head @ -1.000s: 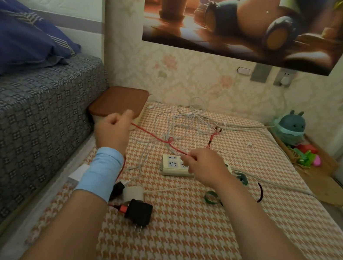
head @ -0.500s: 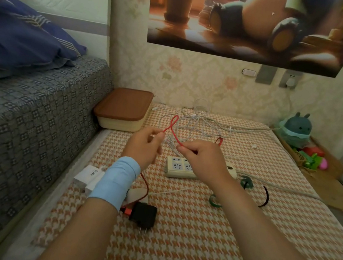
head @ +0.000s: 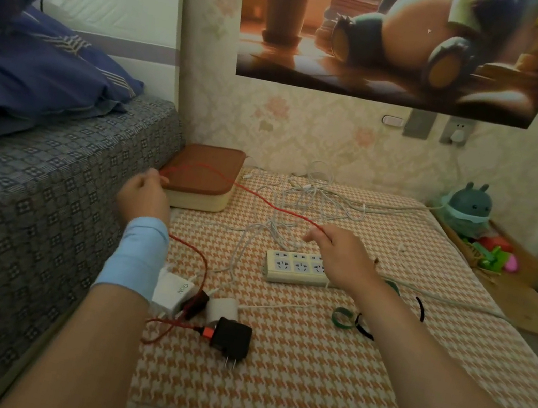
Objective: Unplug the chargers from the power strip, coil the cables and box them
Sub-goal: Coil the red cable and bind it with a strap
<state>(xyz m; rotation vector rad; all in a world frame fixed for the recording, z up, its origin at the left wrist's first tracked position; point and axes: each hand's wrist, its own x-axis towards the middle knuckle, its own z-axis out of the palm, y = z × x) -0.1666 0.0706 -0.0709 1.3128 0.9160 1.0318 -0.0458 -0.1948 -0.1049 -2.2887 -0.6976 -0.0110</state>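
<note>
**Red cable pulled tight between two hands**

The left hand (head: 145,194) is up by the bed (head: 28,197). Its fingers (head: 161,178) are curled and pinch the red cable (head: 260,201). The right hand (head: 341,252) is above the power strip (head: 296,267). Its fingers (head: 317,235) pinch the same red cable further along. The cable runs in a nearly straight line from one hand to the other, in the air, over the corner of the box with the brown lid (head: 204,174).

From the left hand the red cable drops down past the blue wrist band (head: 138,256). It makes a loop on the counter (head: 279,403) and ends in the black charger (head: 233,336), which lies flat with its prongs out. Two white chargers (head: 173,289) lie just beside it.

No plug can be seen in the part of the power strip that shows. A heap of white cables (head: 310,204) lies behind it, near the wall. A green band (head: 342,317) lies near the right arm.
</note>
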